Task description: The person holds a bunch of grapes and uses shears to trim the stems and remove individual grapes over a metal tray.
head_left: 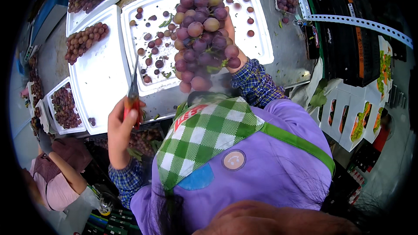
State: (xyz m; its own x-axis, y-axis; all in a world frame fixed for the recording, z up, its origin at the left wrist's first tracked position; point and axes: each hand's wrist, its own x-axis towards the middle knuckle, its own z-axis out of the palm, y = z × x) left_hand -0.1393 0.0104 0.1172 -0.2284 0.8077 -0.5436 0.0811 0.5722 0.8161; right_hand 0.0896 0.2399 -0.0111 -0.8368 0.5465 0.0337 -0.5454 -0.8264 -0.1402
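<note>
The desk (291,48) carries a big white tray (261,39) strewn with loose grapes. Above it hangs your red grape bunch (202,35), long axis running near to far, tip pointing far. Your right hand (230,32) is mostly hidden behind it, fingers holding it. Your left hand (119,130) grips red-handled scissors (133,93), blades pointing far.

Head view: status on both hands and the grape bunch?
Left hand grips red-handled scissors, blades up. Right hand, mostly hidden, holds red grape bunch over white tray. Loose grapes litter tray.
</note>
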